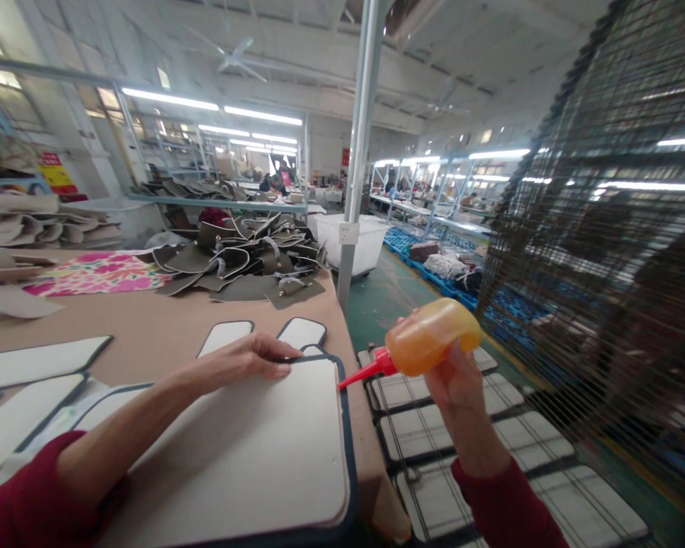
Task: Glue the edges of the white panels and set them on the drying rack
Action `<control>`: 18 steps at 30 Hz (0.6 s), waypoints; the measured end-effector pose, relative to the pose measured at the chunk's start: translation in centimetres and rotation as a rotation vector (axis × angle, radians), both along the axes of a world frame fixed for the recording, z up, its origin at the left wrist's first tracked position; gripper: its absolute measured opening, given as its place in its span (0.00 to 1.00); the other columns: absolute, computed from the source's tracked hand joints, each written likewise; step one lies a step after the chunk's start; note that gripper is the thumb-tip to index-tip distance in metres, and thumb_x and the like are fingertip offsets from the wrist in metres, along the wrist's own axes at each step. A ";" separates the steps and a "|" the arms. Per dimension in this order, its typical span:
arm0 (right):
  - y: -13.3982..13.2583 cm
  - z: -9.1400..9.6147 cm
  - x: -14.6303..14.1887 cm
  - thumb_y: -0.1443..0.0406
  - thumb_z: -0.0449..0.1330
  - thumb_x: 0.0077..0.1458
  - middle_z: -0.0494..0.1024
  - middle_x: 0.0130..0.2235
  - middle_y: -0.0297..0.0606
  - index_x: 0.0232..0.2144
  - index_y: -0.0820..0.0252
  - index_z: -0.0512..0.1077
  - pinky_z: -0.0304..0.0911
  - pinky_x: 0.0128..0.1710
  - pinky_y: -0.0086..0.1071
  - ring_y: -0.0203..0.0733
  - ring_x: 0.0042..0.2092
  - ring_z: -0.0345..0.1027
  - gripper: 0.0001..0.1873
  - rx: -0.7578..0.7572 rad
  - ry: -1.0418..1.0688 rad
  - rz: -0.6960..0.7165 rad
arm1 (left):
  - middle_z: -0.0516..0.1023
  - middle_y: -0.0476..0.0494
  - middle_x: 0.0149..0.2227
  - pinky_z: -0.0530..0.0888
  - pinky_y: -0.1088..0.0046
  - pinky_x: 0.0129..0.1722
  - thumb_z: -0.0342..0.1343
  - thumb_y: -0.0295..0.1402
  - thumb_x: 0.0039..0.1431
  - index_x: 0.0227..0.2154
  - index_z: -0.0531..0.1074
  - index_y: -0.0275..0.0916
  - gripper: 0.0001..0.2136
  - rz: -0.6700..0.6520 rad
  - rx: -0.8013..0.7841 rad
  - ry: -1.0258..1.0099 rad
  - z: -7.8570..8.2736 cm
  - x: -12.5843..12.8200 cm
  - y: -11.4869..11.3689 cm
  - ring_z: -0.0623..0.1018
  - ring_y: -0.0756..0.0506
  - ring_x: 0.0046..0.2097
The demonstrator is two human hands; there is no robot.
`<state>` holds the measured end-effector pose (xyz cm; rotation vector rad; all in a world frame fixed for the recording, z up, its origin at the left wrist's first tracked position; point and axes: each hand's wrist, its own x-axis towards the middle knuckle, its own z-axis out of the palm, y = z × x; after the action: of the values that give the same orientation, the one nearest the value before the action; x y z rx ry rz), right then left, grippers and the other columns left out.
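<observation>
A large cream panel with a dark blue border [251, 449] lies on the brown table [148, 327] in front of me. My left hand [251, 356] rests on its far edge, fingers pressed flat together against the border. My right hand [460, 380] grips an orange squeeze bottle [431, 335] tilted sideways. Its red nozzle [362, 373] points at the panel's right border and nearly touches it. Both my sleeves are dark red.
More white bordered panels [34, 361] lie on the table to the left, and several sit on a wire rack [479, 434] to the right. A heap of olive-grey cut pieces [245, 262], a floral cloth [97, 272], a steel post [359, 144] and a tall wire cage [605, 251] surround the table.
</observation>
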<state>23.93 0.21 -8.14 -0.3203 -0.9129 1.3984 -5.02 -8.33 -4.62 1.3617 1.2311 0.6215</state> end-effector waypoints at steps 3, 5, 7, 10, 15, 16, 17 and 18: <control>0.2 0.2 -0.1 0.54 0.74 0.32 0.82 0.38 0.38 0.39 0.53 0.76 0.60 0.57 0.57 0.52 0.43 0.76 0.28 -0.007 0.006 -0.009 | 0.82 0.45 0.33 0.69 0.79 0.24 0.62 0.38 0.50 0.41 0.81 0.40 0.16 0.023 0.010 -0.006 0.0 0.1 -0.2 0.77 0.45 0.29; 0.3 0.3 -0.3 0.54 0.74 0.32 0.82 0.39 0.38 0.39 0.53 0.76 0.61 0.56 0.58 0.53 0.43 0.76 0.28 0.001 -0.009 0.014 | 0.82 0.44 0.33 0.70 0.78 0.24 0.62 0.38 0.50 0.41 0.81 0.40 0.16 0.029 0.008 -0.011 0.0 0.2 -0.3 0.78 0.45 0.30; 0.5 0.2 -0.5 0.55 0.74 0.32 0.82 0.39 0.38 0.38 0.53 0.76 0.63 0.54 0.57 0.53 0.43 0.76 0.27 0.010 -0.020 0.032 | 0.82 0.44 0.34 0.71 0.79 0.25 0.62 0.38 0.50 0.41 0.81 0.41 0.15 0.030 0.006 -0.021 0.0 0.2 -0.4 0.79 0.45 0.31; 0.5 0.0 -0.6 0.56 0.74 0.33 0.82 0.39 0.38 0.38 0.53 0.76 0.65 0.52 0.56 0.52 0.42 0.76 0.26 0.005 -0.018 0.046 | 0.83 0.45 0.34 0.72 0.78 0.28 0.62 0.38 0.50 0.41 0.82 0.41 0.15 0.040 0.010 -0.034 -0.1 0.2 -0.6 0.79 0.44 0.32; 0.4 -0.3 -0.5 0.55 0.74 0.32 0.82 0.39 0.38 0.39 0.53 0.76 0.64 0.53 0.57 0.53 0.42 0.76 0.27 -0.009 -0.027 0.063 | 0.83 0.45 0.35 0.73 0.77 0.29 0.63 0.37 0.48 0.42 0.81 0.41 0.16 0.084 0.007 -0.050 -0.4 0.0 -0.9 0.79 0.43 0.34; 0.3 -0.3 -0.5 0.55 0.74 0.32 0.82 0.39 0.38 0.38 0.53 0.76 0.64 0.53 0.57 0.53 0.42 0.76 0.27 -0.013 -0.032 0.074 | 0.83 0.45 0.35 0.73 0.77 0.29 0.63 0.37 0.48 0.42 0.81 0.40 0.17 0.094 0.005 -0.050 -0.5 0.0 -0.9 0.79 0.43 0.33; 0.3 -0.3 -0.5 0.55 0.74 0.32 0.82 0.39 0.39 0.38 0.53 0.76 0.63 0.54 0.58 0.54 0.43 0.76 0.27 -0.017 -0.037 0.085 | 0.83 0.45 0.35 0.72 0.77 0.28 0.63 0.38 0.48 0.42 0.81 0.40 0.17 0.100 0.005 -0.050 -0.6 -0.1 -0.9 0.79 0.43 0.33; 0.2 -0.3 -0.5 0.55 0.74 0.31 0.82 0.39 0.39 0.38 0.53 0.77 0.63 0.54 0.58 0.54 0.43 0.76 0.27 -0.019 -0.039 0.092 | 0.83 0.44 0.35 0.72 0.77 0.28 0.63 0.38 0.48 0.42 0.81 0.40 0.17 0.100 0.005 -0.049 -0.7 -0.1 -0.9 0.79 0.43 0.32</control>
<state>23.40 0.38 -8.42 -0.3245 -0.9566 1.4907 -5.14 -9.24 -5.28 1.2876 1.2644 0.7245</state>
